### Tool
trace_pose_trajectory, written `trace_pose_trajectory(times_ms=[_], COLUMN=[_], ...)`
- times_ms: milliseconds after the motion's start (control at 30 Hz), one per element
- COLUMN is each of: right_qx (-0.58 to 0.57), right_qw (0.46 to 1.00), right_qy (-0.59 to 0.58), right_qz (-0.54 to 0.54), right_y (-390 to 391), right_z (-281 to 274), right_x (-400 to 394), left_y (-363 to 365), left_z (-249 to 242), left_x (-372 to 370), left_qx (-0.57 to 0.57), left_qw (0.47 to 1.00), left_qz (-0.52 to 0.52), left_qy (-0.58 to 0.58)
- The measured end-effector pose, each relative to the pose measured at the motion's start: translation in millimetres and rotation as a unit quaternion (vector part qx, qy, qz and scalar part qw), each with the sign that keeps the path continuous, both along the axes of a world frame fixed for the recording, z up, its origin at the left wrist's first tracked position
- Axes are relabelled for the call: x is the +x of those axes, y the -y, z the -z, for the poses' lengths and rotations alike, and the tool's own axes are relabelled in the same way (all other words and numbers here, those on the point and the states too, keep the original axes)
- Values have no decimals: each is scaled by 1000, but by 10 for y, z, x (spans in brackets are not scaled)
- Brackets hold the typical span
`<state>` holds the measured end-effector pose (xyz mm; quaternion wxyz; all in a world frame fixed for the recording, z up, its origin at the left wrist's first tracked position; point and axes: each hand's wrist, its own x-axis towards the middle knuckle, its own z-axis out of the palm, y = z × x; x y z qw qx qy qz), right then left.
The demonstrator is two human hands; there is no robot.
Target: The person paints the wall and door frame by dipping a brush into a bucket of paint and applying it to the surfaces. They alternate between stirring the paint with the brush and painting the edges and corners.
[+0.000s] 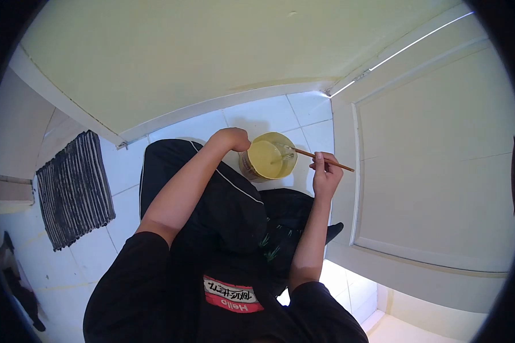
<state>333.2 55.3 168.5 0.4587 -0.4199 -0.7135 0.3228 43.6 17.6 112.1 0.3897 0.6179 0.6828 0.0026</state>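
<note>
A bucket of pale yellow paint (pixel 267 162) stands on the tiled floor in front of my knees. My left hand (pixel 233 139) is closed at the bucket's left rim, its fingertips partly hidden. Between the fingers and thumb of my right hand (pixel 327 174) is a slim paintbrush (pixel 339 165) with a brown handle. The brush slants down to the left, and its tip is at the right inner wall of the bucket, where paint is smeared. The bristles are hard to make out.
A yellowish wall (pixel 212 51) with a white skirting rises ahead. On the right is a cream panelled door (pixel 429 154), close to my right hand. A striped dark rug (pixel 77 188) lies on the floor tiles (pixel 263 111) at the left.
</note>
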Motion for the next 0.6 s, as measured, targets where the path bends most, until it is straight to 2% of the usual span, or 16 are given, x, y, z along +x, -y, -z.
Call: trace_pose_trajectory(times_ms=[67,267,467,567,600], right_qx=[16,-9,-76,-49,-42], right_qw=[1000,998,993,998,998], right_qy=[14,-61,-84,-4,-35], right_qz=[-4,0,-33,34,35], right_y=[7,-6,-11,-30,-41], right_z=[-19,-41,-32,-45,-40], right_x=[11,70,113,102,96], left_y=[10,16,-18,9,13], left_z=[-40,-21,56,-16,-3], left_x=[2,-5,-12,-17,-21], left_qx=[-7,-3,-7,-7,-3], left_qw=[1000,1000,1000,1000,1000], left_qz=[1,-7,-2,2,1], left_qy=[-1,2,-2,-3,-3])
